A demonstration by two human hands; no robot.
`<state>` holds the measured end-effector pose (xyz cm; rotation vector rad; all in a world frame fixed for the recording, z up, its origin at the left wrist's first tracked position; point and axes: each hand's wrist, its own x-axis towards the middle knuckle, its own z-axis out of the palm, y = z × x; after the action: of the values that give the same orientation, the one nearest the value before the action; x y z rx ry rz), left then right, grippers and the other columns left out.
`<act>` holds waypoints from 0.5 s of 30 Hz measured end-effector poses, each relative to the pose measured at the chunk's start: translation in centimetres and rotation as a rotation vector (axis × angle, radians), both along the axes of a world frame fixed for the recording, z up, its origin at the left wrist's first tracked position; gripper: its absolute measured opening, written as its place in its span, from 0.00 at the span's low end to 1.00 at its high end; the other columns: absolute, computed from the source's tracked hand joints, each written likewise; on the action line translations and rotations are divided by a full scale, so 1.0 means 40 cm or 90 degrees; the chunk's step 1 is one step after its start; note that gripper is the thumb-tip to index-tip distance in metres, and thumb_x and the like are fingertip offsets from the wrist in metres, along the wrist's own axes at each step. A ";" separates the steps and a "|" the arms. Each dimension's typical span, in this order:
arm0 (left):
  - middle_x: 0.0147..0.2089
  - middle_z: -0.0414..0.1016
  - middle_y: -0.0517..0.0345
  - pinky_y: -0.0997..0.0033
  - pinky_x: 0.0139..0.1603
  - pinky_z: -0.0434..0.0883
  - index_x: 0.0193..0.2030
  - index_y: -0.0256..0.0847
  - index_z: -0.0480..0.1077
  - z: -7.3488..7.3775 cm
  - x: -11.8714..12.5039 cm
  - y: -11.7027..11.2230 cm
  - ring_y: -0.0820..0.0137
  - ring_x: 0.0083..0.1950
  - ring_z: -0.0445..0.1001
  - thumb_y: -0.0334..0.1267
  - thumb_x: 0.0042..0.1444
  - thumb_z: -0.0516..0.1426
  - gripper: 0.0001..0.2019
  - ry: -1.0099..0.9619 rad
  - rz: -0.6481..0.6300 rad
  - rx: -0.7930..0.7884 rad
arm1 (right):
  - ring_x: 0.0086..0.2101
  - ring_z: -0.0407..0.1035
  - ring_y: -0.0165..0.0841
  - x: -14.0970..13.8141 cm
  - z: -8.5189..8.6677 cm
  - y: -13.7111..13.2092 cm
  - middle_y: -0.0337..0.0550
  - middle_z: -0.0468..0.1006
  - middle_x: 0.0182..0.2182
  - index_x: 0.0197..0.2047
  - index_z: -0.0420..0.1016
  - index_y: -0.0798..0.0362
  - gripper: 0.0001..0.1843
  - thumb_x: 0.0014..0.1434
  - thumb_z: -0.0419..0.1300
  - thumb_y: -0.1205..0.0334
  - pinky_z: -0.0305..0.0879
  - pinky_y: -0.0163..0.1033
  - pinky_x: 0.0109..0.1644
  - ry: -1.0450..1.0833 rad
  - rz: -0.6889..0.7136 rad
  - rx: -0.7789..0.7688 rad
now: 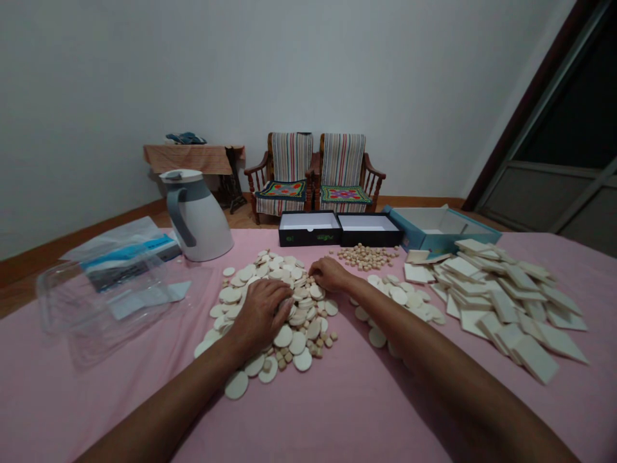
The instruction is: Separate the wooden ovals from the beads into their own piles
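Note:
A mixed pile of round white discs (299, 342) and small wooden cubes (283, 355) spreads over the pink cloth in front of me. On the left part of this pile rests my left hand (260, 315), palm down, its fingers stretched over the discs. My right hand (330, 273) reaches to the far right side of the same pile. Its fingers are bent together at the pile, and their tips hide whatever they pinch. Under and beside my right forearm lies a smaller heap of discs (399, 296). Loose wooden cubes (366, 257) form another heap beyond it.
At the right lies a stack of white square tiles (511, 296). Behind stand two black open boxes (310, 238) (370, 238) and a blue open box (419, 241). A white jug (205, 225), a clear plastic tray (96, 302) and a blue package (130, 257) occupy the left.

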<state>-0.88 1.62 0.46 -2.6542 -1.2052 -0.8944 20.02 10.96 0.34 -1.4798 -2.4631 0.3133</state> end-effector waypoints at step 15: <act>0.46 0.76 0.51 0.53 0.53 0.64 0.43 0.40 0.72 0.002 0.001 -0.001 0.62 0.50 0.71 0.36 0.62 0.51 0.09 0.003 0.000 0.004 | 0.34 0.72 0.28 0.001 0.033 -0.035 0.41 0.81 0.36 0.38 0.78 0.56 0.16 0.47 0.56 0.78 0.62 0.29 0.37 0.052 0.021 -0.059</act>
<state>-0.85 1.59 0.54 -2.6500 -1.1980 -0.8908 20.06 9.58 1.66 -1.4323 -2.4412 0.4910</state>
